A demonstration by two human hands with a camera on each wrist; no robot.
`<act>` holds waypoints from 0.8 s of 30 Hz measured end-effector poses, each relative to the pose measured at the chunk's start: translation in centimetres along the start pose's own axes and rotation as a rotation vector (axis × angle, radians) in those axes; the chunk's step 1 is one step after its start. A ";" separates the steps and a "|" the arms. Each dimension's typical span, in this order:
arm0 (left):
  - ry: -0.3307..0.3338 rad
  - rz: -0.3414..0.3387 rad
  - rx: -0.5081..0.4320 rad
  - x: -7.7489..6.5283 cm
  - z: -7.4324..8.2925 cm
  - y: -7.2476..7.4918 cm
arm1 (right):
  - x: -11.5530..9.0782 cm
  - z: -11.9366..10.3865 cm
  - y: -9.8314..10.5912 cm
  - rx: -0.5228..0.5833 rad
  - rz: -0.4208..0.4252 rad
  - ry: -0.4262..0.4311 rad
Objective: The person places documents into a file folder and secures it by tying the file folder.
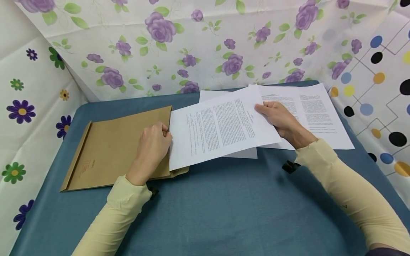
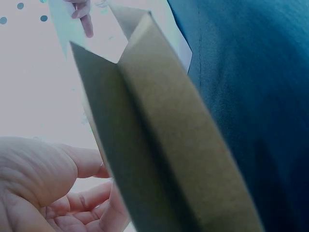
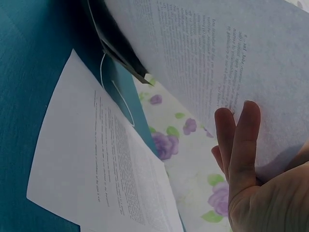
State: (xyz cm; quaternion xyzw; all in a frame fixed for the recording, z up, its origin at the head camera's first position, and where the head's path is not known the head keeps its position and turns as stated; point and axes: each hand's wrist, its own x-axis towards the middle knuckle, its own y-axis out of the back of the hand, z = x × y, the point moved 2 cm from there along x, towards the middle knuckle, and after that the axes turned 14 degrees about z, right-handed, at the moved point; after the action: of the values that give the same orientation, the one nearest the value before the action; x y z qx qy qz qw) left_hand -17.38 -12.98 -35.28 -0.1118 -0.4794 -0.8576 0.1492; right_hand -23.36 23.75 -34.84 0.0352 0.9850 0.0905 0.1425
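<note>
A brown paper envelope (image 1: 121,142) lies on the left of the table, its mouth towards the right. My left hand (image 1: 150,151) pinches the upper panel at that mouth between thumb and fingers. In the left wrist view the envelope's edge (image 2: 183,135) stands parted, with folded side walls. My right hand (image 1: 283,119) holds a printed white sheet (image 1: 221,124) by its right edge, thumb on top and fingers beneath. The sheet's left edge meets the envelope's mouth; how far inside it reaches, I cannot tell. Underneath, the right fingers (image 3: 244,140) show against the paper.
More printed pages (image 1: 315,110) lie at the right back of the blue table (image 1: 224,206), partly under the held sheet. Another white sheet (image 1: 245,153) peeks out below it. A white string (image 3: 102,72) hangs near the envelope. Flower-patterned cloth (image 1: 205,46) stands behind the table.
</note>
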 end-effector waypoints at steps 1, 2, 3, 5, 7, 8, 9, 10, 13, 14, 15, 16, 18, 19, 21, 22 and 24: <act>-0.001 -0.002 0.000 0.0 0.0 0.0 | 0.0 0.1 0.0 0.004 0.002 -0.001; -0.002 -0.004 -0.002 0.0 0.0 0.0 | 0.0 0.1 0.0 0.007 0.004 -0.001; -0.001 -0.005 -0.003 0.0 0.0 0.0 | 0.0 0.2 0.0 0.010 0.007 0.000; 0.003 -0.007 -0.003 0.0 0.0 0.0 | -0.1 0.4 -0.2 0.013 0.006 0.000; 0.008 -0.008 -0.003 0.0 0.1 0.0 | -0.2 0.6 -0.4 0.020 -0.006 -0.005; 0.010 -0.007 -0.002 0.1 0.1 0.0 | -0.3 0.7 -0.6 0.022 -0.015 -0.007; 0.011 -0.008 0.000 0.1 0.2 0.0 | -0.4 0.8 -0.8 0.026 -0.029 -0.008; 0.014 -0.009 0.001 0.0 0.2 0.0 | -0.6 1.0 -1.0 0.032 -0.043 -0.009; 0.017 -0.008 0.002 0.0 0.2 -0.1 | -0.9 1.2 -1.6 0.073 -0.089 -0.008; 0.018 -0.006 0.001 0.0 0.2 -0.1 | -1.0 1.2 -1.7 0.091 -0.114 -0.007; 0.018 -0.004 0.000 0.1 0.2 -0.1 | -1.1 1.1 -1.8 0.108 -0.146 -0.004; 0.018 -0.002 -0.001 0.1 0.1 -0.1 | -1.1 1.1 -1.9 0.118 -0.183 -0.004; 0.017 0.003 -0.002 0.1 0.1 -0.2 | -1.4 0.9 -1.9 0.121 -0.293 0.006; 0.015 0.005 -0.002 0.1 0.1 -0.2 | -1.5 0.7 -1.9 0.110 -0.360 0.010; 0.011 0.007 0.000 0.1 0.1 -0.2 | -1.7 0.5 -1.6 0.074 -0.493 0.015; 0.009 0.007 -0.001 0.1 0.1 -0.2 | -1.7 0.4 -1.5 0.055 -0.554 0.015; 0.005 0.007 -0.001 0.1 0.1 -0.2 | -1.7 0.3 -1.4 0.029 -0.647 0.007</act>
State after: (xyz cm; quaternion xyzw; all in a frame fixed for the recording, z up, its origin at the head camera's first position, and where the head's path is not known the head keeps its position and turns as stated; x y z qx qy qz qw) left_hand -17.49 -12.84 -35.35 -0.1113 -0.4783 -0.8575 0.1534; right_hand -21.67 22.26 -34.91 -0.2781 0.9468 0.0265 0.1598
